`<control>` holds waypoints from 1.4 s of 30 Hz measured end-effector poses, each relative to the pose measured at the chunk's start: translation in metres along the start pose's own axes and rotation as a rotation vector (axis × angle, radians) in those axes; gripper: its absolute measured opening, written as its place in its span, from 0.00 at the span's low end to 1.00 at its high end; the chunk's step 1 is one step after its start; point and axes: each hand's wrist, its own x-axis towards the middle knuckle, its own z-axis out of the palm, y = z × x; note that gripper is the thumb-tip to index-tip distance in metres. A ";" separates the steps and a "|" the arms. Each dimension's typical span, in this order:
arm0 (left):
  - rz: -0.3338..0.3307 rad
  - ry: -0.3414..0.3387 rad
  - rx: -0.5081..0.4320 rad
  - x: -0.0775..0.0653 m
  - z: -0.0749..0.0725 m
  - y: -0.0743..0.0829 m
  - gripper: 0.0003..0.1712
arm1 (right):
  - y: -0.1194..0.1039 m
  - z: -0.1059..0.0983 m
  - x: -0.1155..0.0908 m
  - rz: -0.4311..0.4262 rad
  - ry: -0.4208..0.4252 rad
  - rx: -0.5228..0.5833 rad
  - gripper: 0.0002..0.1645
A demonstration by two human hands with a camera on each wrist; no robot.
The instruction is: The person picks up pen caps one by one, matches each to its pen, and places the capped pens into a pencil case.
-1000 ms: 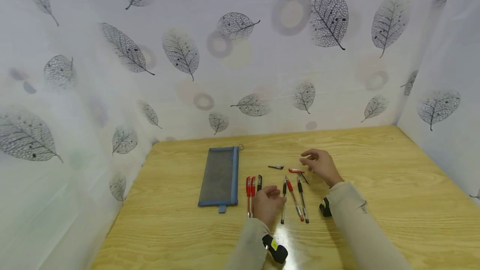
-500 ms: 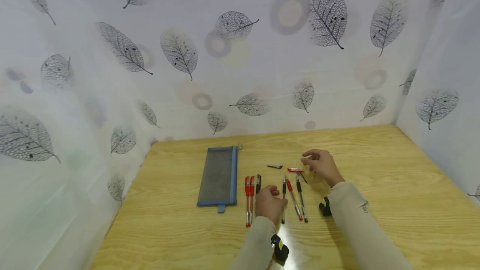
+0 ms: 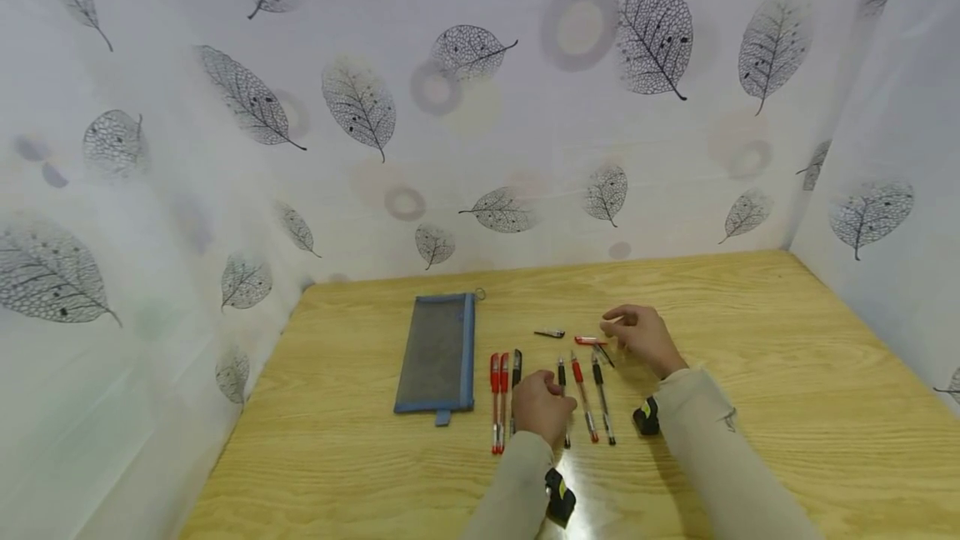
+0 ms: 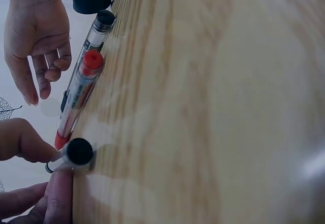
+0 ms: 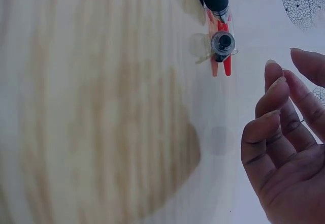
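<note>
My left hand (image 3: 542,408) pinches a clear-barrelled black pen (image 3: 562,373) between thumb and finger. In the left wrist view that pen's black end (image 4: 79,151) faces the camera. To its right lie an uncapped red pen (image 3: 583,398) and another uncapped black pen (image 3: 602,398). My right hand (image 3: 643,338) hovers beyond them, fingers loosely bent and holding nothing. Nearest to it are a red pen cap (image 3: 590,340) and a dark cap (image 3: 604,355). The right wrist view shows the red cap (image 5: 227,66) apart from the fingers.
Two capped red pens (image 3: 495,398) and a capped black pen (image 3: 517,367), partly behind the left hand, lie in a row. A blue-edged mesh pouch (image 3: 435,357) lies farther left. Another black cap (image 3: 550,332) sits toward the back of the wooden table (image 3: 330,457).
Held by my left hand, the black pen has shifted slightly left, and the red pen's lower end has swung left too. My right hand stays almost in place.
</note>
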 end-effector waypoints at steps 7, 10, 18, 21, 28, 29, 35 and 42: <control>0.015 0.002 -0.029 0.001 -0.001 -0.004 0.18 | 0.002 0.000 -0.001 -0.005 0.003 -0.010 0.21; 0.036 -0.022 -0.069 0.002 -0.002 -0.007 0.18 | 0.001 0.001 -0.003 -0.003 -0.002 -0.011 0.20; 0.074 -0.080 -0.130 0.002 -0.007 -0.013 0.20 | -0.001 0.004 -0.009 0.043 -0.024 -0.028 0.17; 0.061 -0.096 -0.151 0.000 -0.009 -0.013 0.20 | -0.003 0.006 -0.011 0.060 -0.030 -0.057 0.16; 0.039 -0.121 -0.218 -0.005 -0.012 -0.008 0.25 | -0.003 0.009 -0.012 0.094 -0.048 -0.181 0.13; 0.036 -0.126 -0.230 -0.006 -0.013 -0.007 0.25 | -0.002 0.009 -0.012 0.097 -0.050 -0.206 0.12; 0.036 -0.143 -0.269 -0.011 -0.017 -0.003 0.24 | -0.002 0.011 -0.013 0.115 -0.057 -0.279 0.10; 0.040 -0.159 -0.256 -0.012 -0.020 -0.002 0.24 | -0.004 0.012 -0.014 0.124 -0.062 -0.293 0.08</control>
